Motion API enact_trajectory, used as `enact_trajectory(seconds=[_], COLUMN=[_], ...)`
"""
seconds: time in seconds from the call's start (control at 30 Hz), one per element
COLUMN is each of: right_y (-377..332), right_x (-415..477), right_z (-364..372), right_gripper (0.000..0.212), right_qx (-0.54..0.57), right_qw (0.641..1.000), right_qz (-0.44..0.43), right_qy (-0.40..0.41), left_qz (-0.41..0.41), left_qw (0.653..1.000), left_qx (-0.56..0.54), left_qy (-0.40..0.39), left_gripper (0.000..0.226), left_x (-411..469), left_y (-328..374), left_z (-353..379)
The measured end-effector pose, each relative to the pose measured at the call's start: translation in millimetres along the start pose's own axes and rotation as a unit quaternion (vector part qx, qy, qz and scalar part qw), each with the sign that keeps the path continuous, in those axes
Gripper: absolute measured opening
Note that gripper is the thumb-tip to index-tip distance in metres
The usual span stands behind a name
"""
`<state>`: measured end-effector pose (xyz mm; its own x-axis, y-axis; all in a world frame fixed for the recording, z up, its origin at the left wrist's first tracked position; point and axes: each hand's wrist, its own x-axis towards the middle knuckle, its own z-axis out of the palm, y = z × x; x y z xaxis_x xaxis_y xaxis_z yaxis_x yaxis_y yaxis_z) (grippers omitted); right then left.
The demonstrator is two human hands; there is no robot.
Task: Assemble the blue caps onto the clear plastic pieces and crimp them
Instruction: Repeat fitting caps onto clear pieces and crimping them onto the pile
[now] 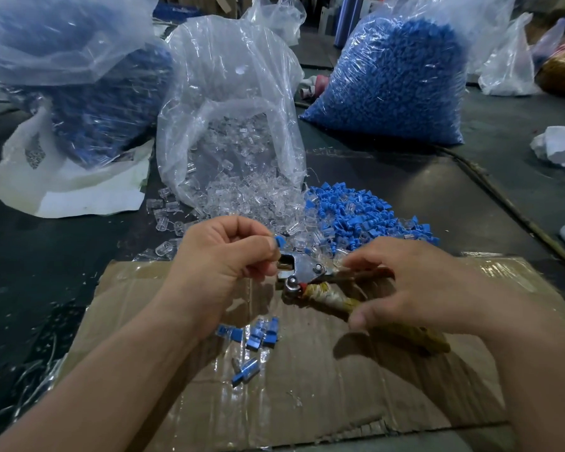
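On cardboard [340,402], far edge: left hand [222,256] pinches blue cap [278,242] at crimper [304,272]; right hand [415,288] grasps handles; early squeeze could nip fingertips [269,254]

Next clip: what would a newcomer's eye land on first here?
Most likely the bulging bag of blue caps at the far right and the open bag of clear pieces spilling out mid-table. Then, over the cardboard up front, the left hand pinches a blue cap at the head of the crimping tool, whose handles the right hand grips.
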<state>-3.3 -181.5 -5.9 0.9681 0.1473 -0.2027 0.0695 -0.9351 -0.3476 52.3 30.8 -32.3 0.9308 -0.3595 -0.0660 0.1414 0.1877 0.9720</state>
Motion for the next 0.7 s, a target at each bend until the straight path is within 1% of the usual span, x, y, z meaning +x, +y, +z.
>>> enact_trajectory(seconds=[0.03,0.1,0.17,0.2,0.27,0.33,0.4,0.43,0.53,0.63,0.7], right_y=[1,1,3,4,5,3,-2,-5,-8,-5,-3], right_x=[1,3,6,6,7,7,8,9,11,11,11], right_z=[1,7,10,10,8,9,14,16,21,18,17], right_gripper=[0.096,0.096,0.097,0.093,0.076,0.049,0.027,0.022,0.024,0.027,0.026], right_qx=[-0.026,-0.066,-0.085,-0.088,-0.074,-0.069,-0.103,-0.127,-0.164,-0.148,-0.143], right_qw=[0.999,0.996,0.994,0.995,0.996,0.997,0.995,0.991,0.985,0.987,0.986], right_qz=[-0.005,-0.015,-0.011,-0.005,0.005,0.003,-0.006,-0.011,-0.019,-0.014,-0.005], right_qy=[-0.029,-0.057,-0.061,-0.055,-0.042,-0.025,0.006,0.025,0.057,0.062,0.09], left_qz=[0.0,-0.002,-0.002,-0.002,0.0,0.001,-0.001,-0.003,0.0,0.011,0.022], left_qw=[1.0,1.0,1.0,1.0,1.0,1.0,1.0,1.0,1.0,1.0,0.999], left_qx=[-0.006,-0.016,-0.02,-0.02,-0.018,-0.016,-0.019,-0.021,-0.019,-0.02,-0.024], left_qy=[0.001,0.0,-0.002,-0.003,-0.003,-0.002,-0.002,-0.003,-0.002,0.004,0.013], left_gripper=[0.007,0.007,0.007,0.007,0.007,0.007,0.008,0.01,0.01,0.007,0.005], left_x=[0,1,1,1,1,2,2,3,4,5,4], left_y=[0,-1,-2,-2,-2,-3,-3,-3,-5,-6,-6], left_z=[-1,-2,-3,-3,-2,-2,-3,-3,-4,-4,-4])
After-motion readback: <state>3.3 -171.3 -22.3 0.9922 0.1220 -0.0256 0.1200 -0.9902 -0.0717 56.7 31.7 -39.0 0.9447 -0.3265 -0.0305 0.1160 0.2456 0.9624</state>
